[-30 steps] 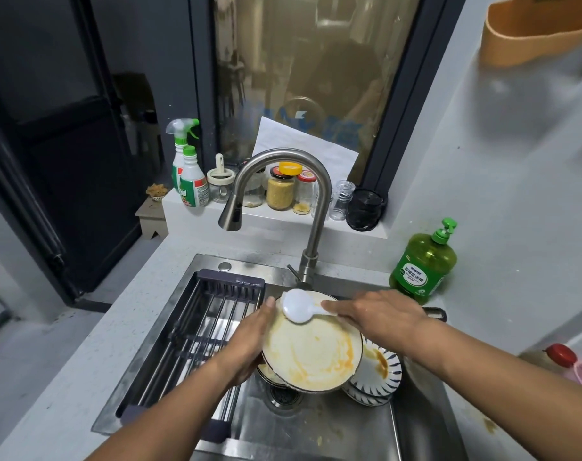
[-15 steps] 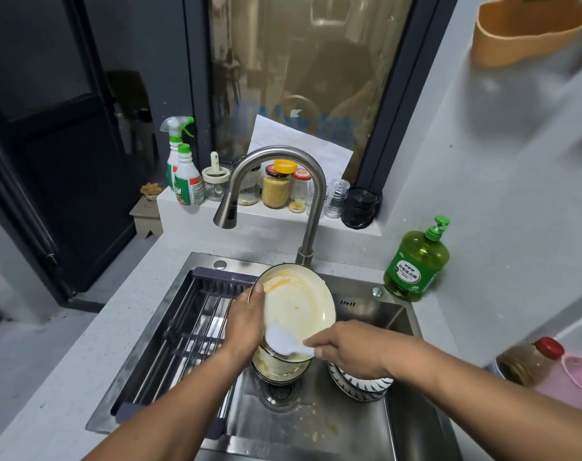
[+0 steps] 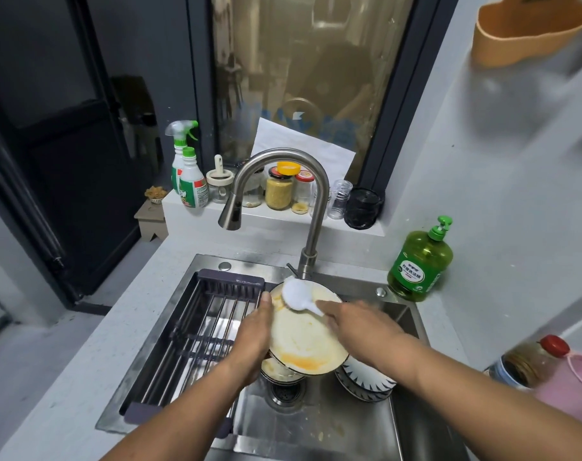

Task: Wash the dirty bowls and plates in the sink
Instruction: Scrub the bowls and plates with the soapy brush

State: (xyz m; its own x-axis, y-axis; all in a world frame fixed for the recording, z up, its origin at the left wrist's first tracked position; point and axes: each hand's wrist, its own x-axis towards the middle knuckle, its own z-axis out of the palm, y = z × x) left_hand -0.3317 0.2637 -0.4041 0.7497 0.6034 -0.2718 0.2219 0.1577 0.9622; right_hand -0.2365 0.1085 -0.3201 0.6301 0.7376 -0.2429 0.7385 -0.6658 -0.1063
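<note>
Gripping the stained plate (image 3: 302, 341) by its edge over the sink (image 3: 319, 424), lower centre of frame, the left hand (image 3: 254, 331) steadies it; the right hand (image 3: 359, 324) grasps a white scrub brush (image 3: 296, 296) against it.

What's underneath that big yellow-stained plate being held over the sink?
Under the plate, gripped by the left hand, a smaller dirty bowl peeks out above the drain. Most of that bowl is covered, so its contents stay hidden. Patterned bowls sit stacked beside it.
</note>
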